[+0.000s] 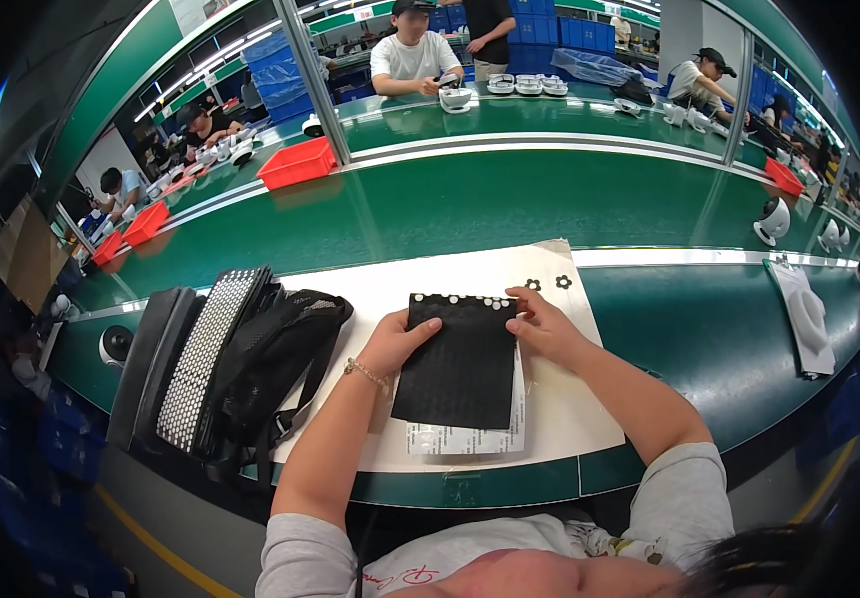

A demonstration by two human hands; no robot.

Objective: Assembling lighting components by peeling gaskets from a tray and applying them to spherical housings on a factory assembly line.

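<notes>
Sheet: black sheet (458,361) lay on white mat (569,419), desk (709,329) centre.
Left hand (396,341): flat, open, pressing its 9 o'clock edge.
Right hand (541,324): fingertips pinched its 1 o'clock corner.
Bag (250,369): at 9 o'clock.

A black mesh bag (260,359) lies at my left beside a dotted strip (200,359); red bins (296,162) and white parts (772,219) sit on the green bench (470,204)

This is a factory assembly line. Long green conveyor tabletops (510,199) run in rows, with seated workers (412,55) beyond them. Red parts bins (296,162) sit along the conveyor, and blue crates (569,30) are stacked behind the workers.
</notes>
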